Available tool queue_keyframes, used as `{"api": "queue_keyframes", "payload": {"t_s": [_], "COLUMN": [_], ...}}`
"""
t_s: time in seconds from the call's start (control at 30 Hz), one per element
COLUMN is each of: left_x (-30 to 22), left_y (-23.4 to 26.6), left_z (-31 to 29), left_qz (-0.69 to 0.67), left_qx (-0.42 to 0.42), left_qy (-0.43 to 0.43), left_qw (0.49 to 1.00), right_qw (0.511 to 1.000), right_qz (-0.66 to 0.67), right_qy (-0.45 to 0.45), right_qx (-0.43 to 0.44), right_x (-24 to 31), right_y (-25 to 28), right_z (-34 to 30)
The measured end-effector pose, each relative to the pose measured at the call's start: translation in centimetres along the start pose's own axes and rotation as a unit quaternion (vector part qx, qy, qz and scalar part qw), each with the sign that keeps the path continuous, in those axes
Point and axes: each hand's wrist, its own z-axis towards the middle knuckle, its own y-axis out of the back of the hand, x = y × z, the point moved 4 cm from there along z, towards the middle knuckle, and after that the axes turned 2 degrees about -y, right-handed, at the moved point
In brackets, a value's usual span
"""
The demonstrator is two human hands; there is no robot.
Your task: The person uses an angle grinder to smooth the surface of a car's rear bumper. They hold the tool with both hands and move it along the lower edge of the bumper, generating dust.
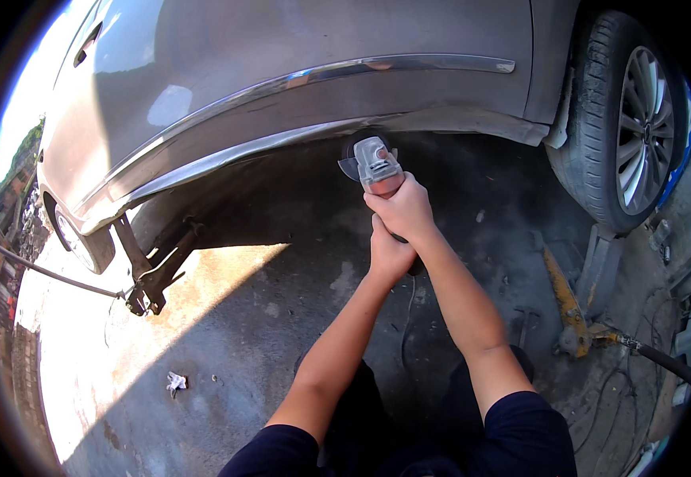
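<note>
Both my hands are wrapped round an angle grinder (378,165) with a worn grey and reddish body. My right hand (406,208) grips it just behind the head. Further back, my left hand (391,250) is closed on the rear of the body, which the fingers mostly hide. The dark disc and its guard (348,168) are at the lower sill (282,140) of a grey-brown car (321,40). Whether the disc touches the sill I cannot tell. A dark cord (406,334) hangs from the grinder toward the floor.
A dark floor jack (150,282) stands under the car at left, its long handle reaching outward. At right, a yellow jack (565,298) lies by the wheel (639,127), near a grey metal support (598,266). Crumpled white scrap (176,383) lies on the concrete floor (242,350).
</note>
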Motion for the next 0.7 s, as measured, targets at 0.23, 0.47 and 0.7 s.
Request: {"api": "queue_keyframes", "payload": {"t_s": [0.23, 0.47, 0.7], "left_x": [-0.2, -0.8, -1.3], "left_y": [-0.2, 0.2, 0.9], "left_z": [-0.4, -0.4, -0.3], "left_qz": [0.006, 0.033, 0.066], "left_qx": [-0.007, -0.027, -0.027], "left_qy": [0.011, 0.008, 0.026], "left_qw": [1.000, 0.999, 0.997], "right_qw": [1.000, 1.000, 0.999], "right_qz": [0.007, 0.023, 0.034], "right_qy": [-0.003, 0.010, 0.014], "right_qx": [-0.014, -0.011, -0.006], "right_x": [-0.3, 0.7, 0.6], "right_y": [0.4, 0.5, 0.0], "right_z": [-0.1, -0.1, -0.1]}}
